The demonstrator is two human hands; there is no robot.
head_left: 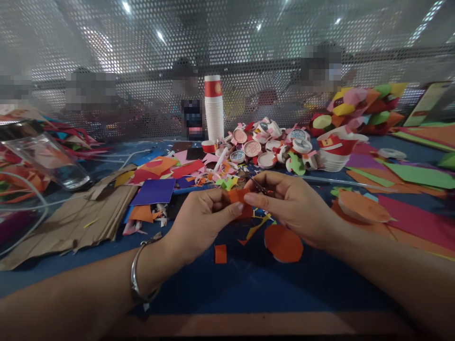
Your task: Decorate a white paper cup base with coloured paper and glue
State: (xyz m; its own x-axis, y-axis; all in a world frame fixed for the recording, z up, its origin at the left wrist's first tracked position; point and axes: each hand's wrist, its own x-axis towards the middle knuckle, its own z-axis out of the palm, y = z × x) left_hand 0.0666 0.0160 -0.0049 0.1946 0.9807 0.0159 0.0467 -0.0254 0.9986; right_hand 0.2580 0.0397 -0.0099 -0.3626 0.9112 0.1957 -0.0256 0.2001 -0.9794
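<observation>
My left hand point(201, 218) pinches a small piece of orange paper point(237, 195) between thumb and fingers, above the middle of the table. At the paper's right edge my right hand point(289, 203) is closed, its thumb and fingertip pressing on it. A thin dark metal tool point(259, 186) shows among the right fingers; its kind is mostly hidden. Below the hands lie a small orange paper square point(221, 254) and an orange paper-covered disc point(283, 243). Yellow paper scraps point(256, 228) lie just beyond the disc.
A tall stack of paper cups point(213, 111) stands behind a heap of cut cup bottoms point(252, 148). More red-and-white cups point(334, 149) lean at right. Corrugated cardboard point(67, 225) and a clear jar point(53, 156) lie left; coloured sheets point(419, 222) lie right. A perforated metal screen point(149, 61) closes the back.
</observation>
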